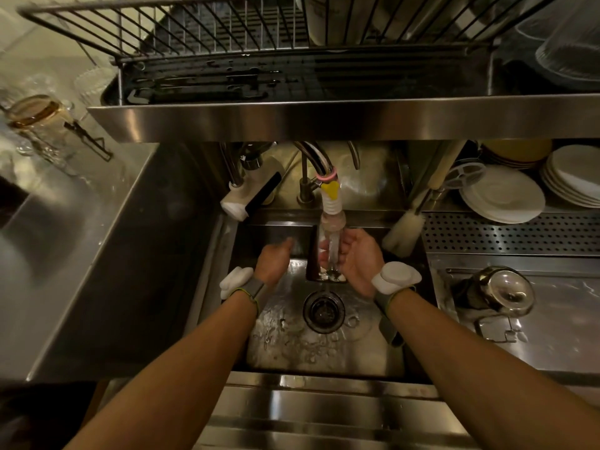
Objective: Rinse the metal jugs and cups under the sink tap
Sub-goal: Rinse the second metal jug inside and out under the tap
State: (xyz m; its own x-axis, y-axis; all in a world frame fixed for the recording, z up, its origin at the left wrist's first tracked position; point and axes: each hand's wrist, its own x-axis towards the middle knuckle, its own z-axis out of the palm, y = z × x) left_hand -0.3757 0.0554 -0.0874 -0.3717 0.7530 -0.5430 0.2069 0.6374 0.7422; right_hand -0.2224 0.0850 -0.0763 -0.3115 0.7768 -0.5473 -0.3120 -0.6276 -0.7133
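Observation:
Water runs from the tap (331, 203), which ends in a white ribbed hose, into the steel sink (292, 345). My right hand (358, 259) is cupped loosely around the stream and grips nothing I can make out. My left hand (274, 263) hovers over the sink just left of the stream, fingers relaxed and pointing away from me, holding nothing. A dark rectangular metal container (313, 254) stands under the tap between my hands. A shiny metal jug (496, 292) lies on the counter to the right of the sink.
The sink drain (323, 311) is below my hands. Stacked white plates (506, 198) and a bottle brush (404, 233) are at the back right. A steel shelf (324, 118) with a dish rack overhangs the tap. Glasses (39, 125) stand at the left.

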